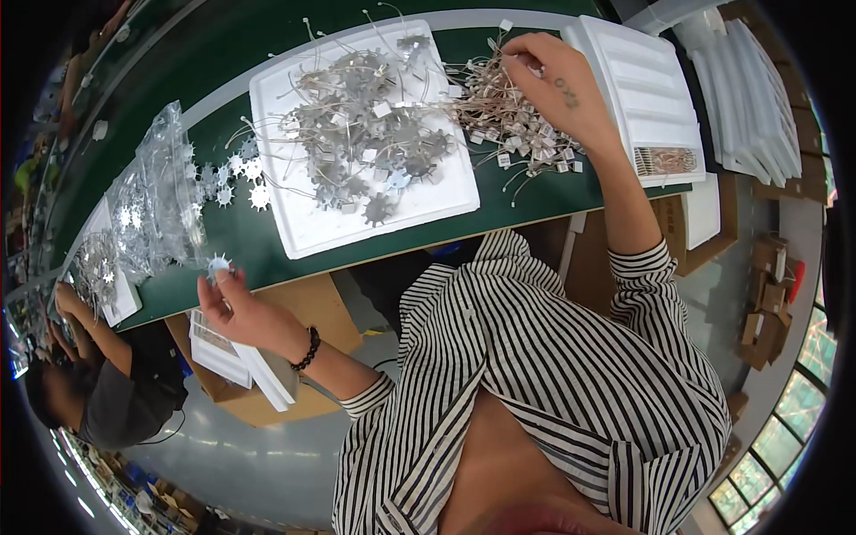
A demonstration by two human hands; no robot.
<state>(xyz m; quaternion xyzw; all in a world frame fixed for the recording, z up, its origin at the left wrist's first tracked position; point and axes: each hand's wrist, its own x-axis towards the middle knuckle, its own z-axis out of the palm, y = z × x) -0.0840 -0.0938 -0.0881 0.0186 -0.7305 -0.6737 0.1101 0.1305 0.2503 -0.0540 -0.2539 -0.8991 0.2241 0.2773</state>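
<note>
Overhead, a green worktop (236, 234) stretches across the view before a person in a black-and-white striped shirt (553, 357), while a co-worker (120, 392) in dark clothing sits farther along its left side. Near the middle of the worktop lies a white foam tray (308, 234), heaped with toothed metal pieces (357, 116) and pale wires that spill over its rim. At the right end, a ribbed white foam tray (642, 85) rests by the corner, with a stack of similar trays (744, 102) beyond it. Left of the central tray, a crumpled clear plastic bag (160, 201) lies along the worktop, with loose star-shaped plates (259, 196) scattered between the two. A dense pile of wire leads (526, 125) with small white connectors sits just right of the central tray. The right hand (557, 80) reaches over that pile, its fingers curled inward and the thumb close to them; whether it grips a lead cannot be told from this angle. The left hand (250, 316), a dark beaded bracelet (308, 350) at its wrist, is raised by the worktop's front edge, thumb and fingertips nearly closed on a small metal plate (218, 264), which shows pale and shiny at the fingertips.
</note>
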